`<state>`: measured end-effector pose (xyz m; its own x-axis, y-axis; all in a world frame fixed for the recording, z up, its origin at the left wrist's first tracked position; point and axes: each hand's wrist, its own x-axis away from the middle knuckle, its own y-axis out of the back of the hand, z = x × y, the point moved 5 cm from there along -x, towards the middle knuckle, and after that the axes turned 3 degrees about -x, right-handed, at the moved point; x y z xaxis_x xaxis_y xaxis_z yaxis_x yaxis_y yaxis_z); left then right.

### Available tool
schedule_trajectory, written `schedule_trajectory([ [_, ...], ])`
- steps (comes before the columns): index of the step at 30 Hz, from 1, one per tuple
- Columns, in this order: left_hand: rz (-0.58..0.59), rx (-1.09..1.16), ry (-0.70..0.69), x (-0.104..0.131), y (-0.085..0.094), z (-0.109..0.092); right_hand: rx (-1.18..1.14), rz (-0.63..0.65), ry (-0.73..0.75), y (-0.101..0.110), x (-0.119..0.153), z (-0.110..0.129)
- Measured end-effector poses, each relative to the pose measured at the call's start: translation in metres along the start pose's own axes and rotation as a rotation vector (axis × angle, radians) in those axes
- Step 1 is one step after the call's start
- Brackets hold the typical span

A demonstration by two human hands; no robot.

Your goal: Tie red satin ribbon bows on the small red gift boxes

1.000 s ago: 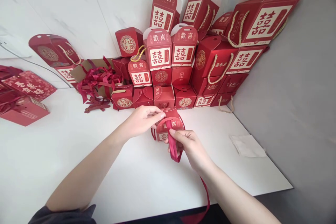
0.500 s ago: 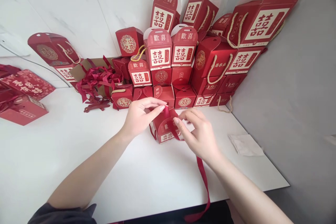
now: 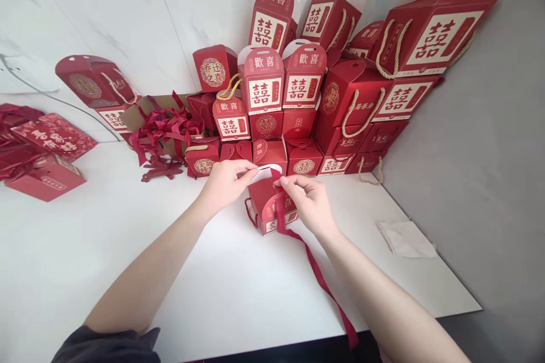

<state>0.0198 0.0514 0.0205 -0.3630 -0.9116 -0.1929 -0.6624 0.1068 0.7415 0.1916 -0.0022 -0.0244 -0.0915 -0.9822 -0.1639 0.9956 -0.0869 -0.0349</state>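
A small red gift box with gold and white print stands on the table in front of me. One rounded top flap is raised at the back and shows its white underside. My left hand is closed, with thumb and fingertips pinching the left edge of that flap. Over the box top, my right hand is closed in a pinch on a dark red ribbon. The ribbon passes by the raised flap, drops over the box front and trails right across the table to its near edge.
Stacked red gift boxes, several with rope handles, line the wall behind. A cardboard box of loose red ribbons stands left of them. Red bags and boxes sit at far left. A folded white cloth lies at right by the grey wall.
The back flap has tilted up, showing its white side, with my left hand at its edge. My right hand has moved left onto the ribbon, whose tail now lies across the table.
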Motion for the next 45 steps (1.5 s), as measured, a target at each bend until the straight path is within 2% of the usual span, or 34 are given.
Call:
schedule_trajectory([
  [5,0.037,0.121,0.073,0.001,-0.002,0.004,0.023,0.082,-0.042,-0.007,-0.002,-0.003],
  [14,0.058,0.128,0.073,0.004,0.0,-0.003,0.046,0.083,-0.104,-0.007,-0.009,-0.003],
  [19,0.075,0.134,0.048,0.003,-0.001,-0.011,0.062,0.156,-0.03,-0.012,-0.013,0.0],
  [24,0.015,0.23,0.093,-0.001,-0.006,-0.003,0.045,0.245,0.022,-0.017,-0.01,0.004],
  [27,-0.102,0.368,0.172,-0.003,0.007,0.005,0.017,0.163,0.063,-0.001,-0.01,0.009],
  [30,-0.299,0.48,0.2,-0.001,0.036,0.008,0.106,0.091,0.033,0.025,-0.011,0.01],
  [34,-0.49,0.491,0.121,0.003,0.071,0.006,0.246,0.301,-0.179,0.043,0.001,-0.003],
  [37,-0.54,0.468,0.073,0.005,0.084,0.005,0.295,0.412,-0.296,0.045,0.022,-0.012],
  [40,-0.547,0.481,0.051,0.005,0.088,0.005,0.299,0.442,-0.298,0.037,0.044,-0.016],
  [43,-0.577,0.491,0.044,0.007,0.093,0.004,0.172,0.436,-0.281,0.028,0.059,-0.021],
  [45,-0.609,0.502,0.046,0.009,0.098,0.004,-0.002,0.466,-0.341,0.022,0.065,-0.025],
])
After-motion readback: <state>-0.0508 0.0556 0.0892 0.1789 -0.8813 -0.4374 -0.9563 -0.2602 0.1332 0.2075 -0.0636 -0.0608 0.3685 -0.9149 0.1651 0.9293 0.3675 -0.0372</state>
